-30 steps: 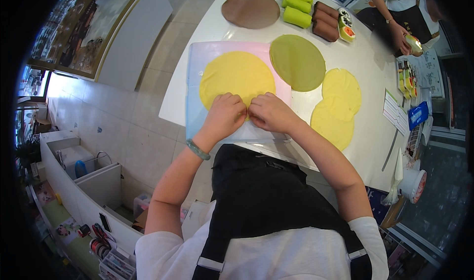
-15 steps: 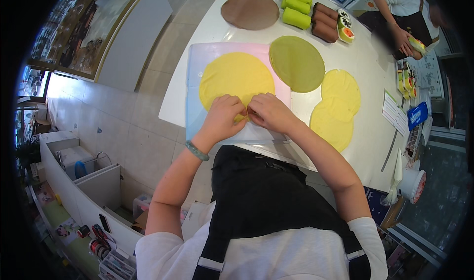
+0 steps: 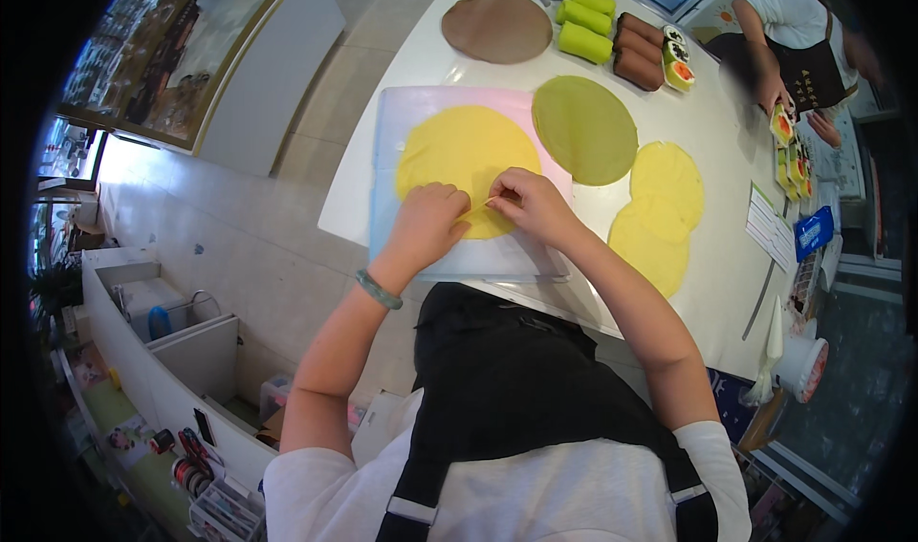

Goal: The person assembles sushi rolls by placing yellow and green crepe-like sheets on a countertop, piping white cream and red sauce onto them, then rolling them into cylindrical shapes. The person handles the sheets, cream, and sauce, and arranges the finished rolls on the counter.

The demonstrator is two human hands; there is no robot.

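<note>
Pinching the near edge of one yellow crepe (image 3: 459, 150) on the cutting mat (image 3: 392, 121), your left hand (image 3: 426, 222) and right hand (image 3: 531, 203) grasp it; two yellow crepes (image 3: 660, 207) and one green crepe (image 3: 583, 126) lie right of the mat.

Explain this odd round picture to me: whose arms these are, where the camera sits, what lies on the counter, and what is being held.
There is no machine here. The picture comes from a wide fisheye camera worn on a person's head, looking down, so straight edges bend near the rim. The two bare forearms rising from the bottom belong to that person. The left hand and right hand meet at the near edge of a yellow crepe, pinching and folding it. That crepe lies on a pale cutting mat on the white counter. Around it lie a green crepe, two overlapping yellow crepes and a brown crepe. Farther back are green rolls and brown rolls. At the top right, another person's hand works at the counter.
</note>
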